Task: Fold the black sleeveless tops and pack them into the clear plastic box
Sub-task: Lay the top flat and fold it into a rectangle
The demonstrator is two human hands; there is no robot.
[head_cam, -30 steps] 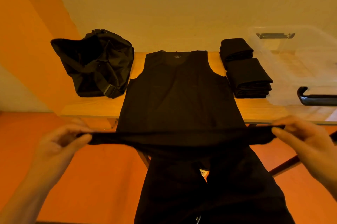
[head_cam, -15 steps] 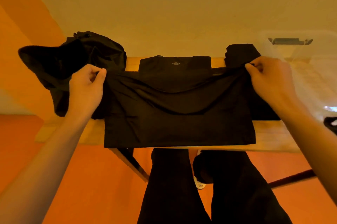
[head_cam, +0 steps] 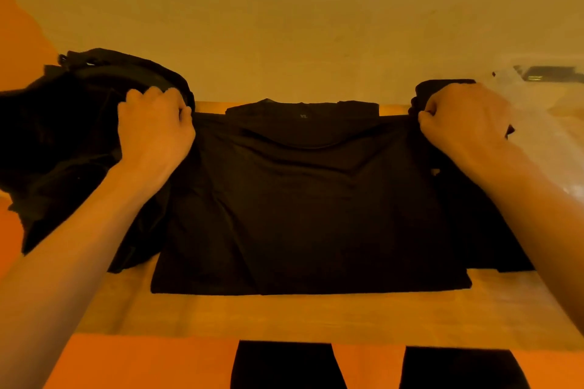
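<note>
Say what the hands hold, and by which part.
Both grip the black sleeveless top on the table: the left hand holds the left corner of its folded-over edge, the right hand the right corner.

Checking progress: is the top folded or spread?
Folded in half: the top, hem held at neckline by left hand and right hand.

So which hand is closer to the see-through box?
Right. The right hand grips the black top just beside the clear plastic box; the left hand grips its other side, far across from the box.
</note>
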